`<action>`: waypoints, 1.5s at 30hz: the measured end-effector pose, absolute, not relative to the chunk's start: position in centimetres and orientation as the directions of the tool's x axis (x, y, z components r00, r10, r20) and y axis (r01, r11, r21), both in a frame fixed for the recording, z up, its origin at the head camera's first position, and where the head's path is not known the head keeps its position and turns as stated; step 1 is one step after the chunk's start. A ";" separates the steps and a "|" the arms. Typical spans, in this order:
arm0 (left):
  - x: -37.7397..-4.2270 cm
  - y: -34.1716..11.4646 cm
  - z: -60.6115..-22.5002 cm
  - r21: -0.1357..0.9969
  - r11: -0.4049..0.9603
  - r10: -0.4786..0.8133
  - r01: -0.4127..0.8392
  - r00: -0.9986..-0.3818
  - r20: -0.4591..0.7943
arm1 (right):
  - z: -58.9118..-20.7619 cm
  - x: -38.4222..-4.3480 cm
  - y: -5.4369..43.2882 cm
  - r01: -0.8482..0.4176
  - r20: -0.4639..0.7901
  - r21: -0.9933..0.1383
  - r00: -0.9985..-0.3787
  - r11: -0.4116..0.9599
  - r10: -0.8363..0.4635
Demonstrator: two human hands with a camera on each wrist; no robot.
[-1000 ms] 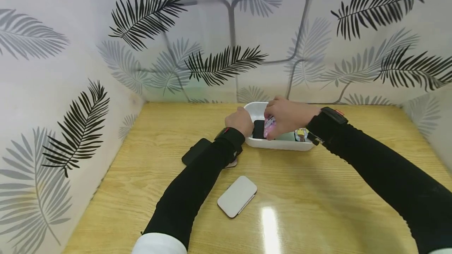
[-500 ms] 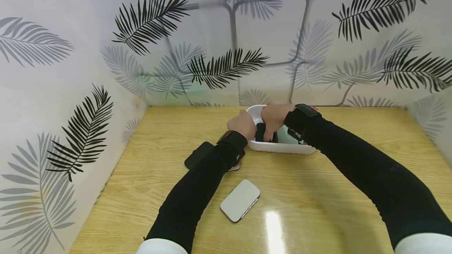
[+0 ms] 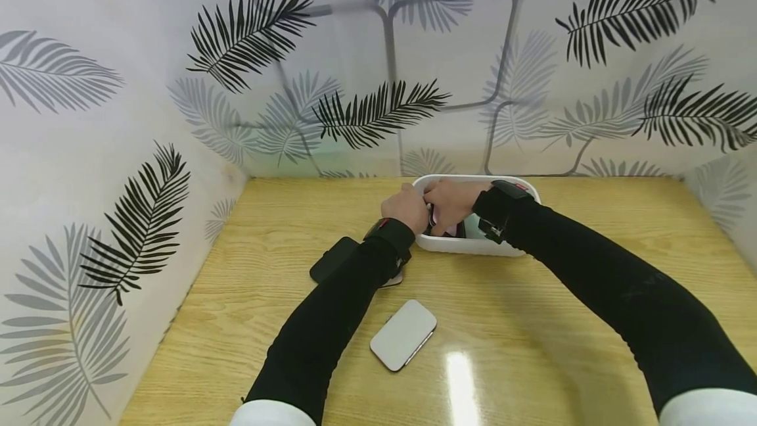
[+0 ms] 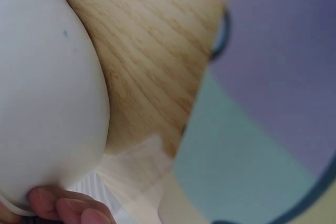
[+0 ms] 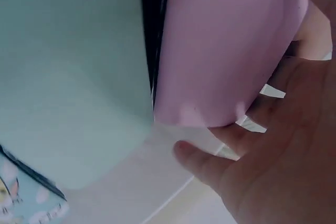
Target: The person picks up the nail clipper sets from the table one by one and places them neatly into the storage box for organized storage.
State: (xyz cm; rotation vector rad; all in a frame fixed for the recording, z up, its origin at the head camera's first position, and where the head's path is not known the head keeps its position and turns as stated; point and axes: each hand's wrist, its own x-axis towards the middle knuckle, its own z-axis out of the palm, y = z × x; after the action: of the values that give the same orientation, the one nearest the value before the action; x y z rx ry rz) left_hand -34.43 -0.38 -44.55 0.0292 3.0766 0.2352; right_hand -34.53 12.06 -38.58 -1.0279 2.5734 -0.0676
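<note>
My left hand [image 3: 408, 208] grips the left end of a white bin [image 3: 473, 246], fingers curled over the rim. In the left wrist view its fingertips [image 4: 73, 205] show against the bin's wall. My right hand [image 3: 451, 202] reaches into the bin's left part and holds a flat pink case [image 5: 220, 51] with rounded corners. Beside that case in the right wrist view are a dark edge [image 5: 153, 35] and a large mint-green case [image 5: 68, 77]. A light-blue patterned case [image 5: 31, 192] lies farther along. The hand hides much of the pink case in the head view.
On the wooden table [image 3: 266, 334] in front lies a pale rounded case [image 3: 404, 335]. A dark flat case [image 3: 334, 259] lies left of it, partly under the left forearm. A purple and teal surface [image 4: 252, 145] fills the left wrist view's right side. A patterned wall [image 3: 378, 51] stands behind.
My right hand has lowered the pink case into the bin and shifted left, close to the left hand. The left hand keeps its grip on the rim.
</note>
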 end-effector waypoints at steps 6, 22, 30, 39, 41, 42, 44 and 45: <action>-34.4 -0.4 -44.5 0.170 0.985 0.035 0.025 -0.998 -0.060 | -39.1 -34.5 12.5 -0.681 -0.242 -0.317 -0.614 0.660 -0.751; -34.4 -0.4 -44.5 0.200 0.980 0.019 0.005 -0.997 -0.070 | -40.3 -34.8 13.3 -0.695 -0.219 -0.377 -0.575 0.612 -0.788; -34.2 -0.3 -44.2 0.194 0.981 0.004 -0.011 -0.997 -0.075 | -40.6 -34.4 13.5 -0.674 -0.208 -0.349 -0.622 0.651 -0.755; -34.0 -0.4 -44.3 0.191 0.982 0.000 -0.013 -0.997 -0.071 | -40.4 -33.6 14.5 -0.700 -0.137 -0.312 -0.636 0.642 -0.759; -33.9 -0.4 -44.2 0.180 0.984 0.003 -0.010 -0.997 -0.072 | -40.0 -33.1 15.5 -0.696 -0.109 -0.299 -0.654 0.652 -0.748; -33.9 -0.3 -44.2 0.175 0.985 0.004 -0.008 -0.998 -0.070 | -39.8 -33.0 16.2 -0.689 -0.092 -0.293 -0.671 0.664 -0.736; -33.9 -0.4 -44.2 0.163 0.987 0.008 -0.004 -0.997 -0.074 | -39.3 -32.5 17.8 -0.646 -0.064 -0.276 -0.727 0.712 -0.684; -34.0 -0.4 -44.2 0.159 0.987 0.009 -0.003 -0.997 -0.076 | -39.2 -32.3 18.8 -0.623 -0.044 -0.269 -0.754 0.734 -0.656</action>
State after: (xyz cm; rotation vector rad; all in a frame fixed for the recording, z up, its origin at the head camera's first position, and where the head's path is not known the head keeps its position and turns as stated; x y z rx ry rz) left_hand -33.95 -0.39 -44.22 0.0045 3.0551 0.2442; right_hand -32.31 18.77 -39.18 -1.0372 2.7982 -0.3599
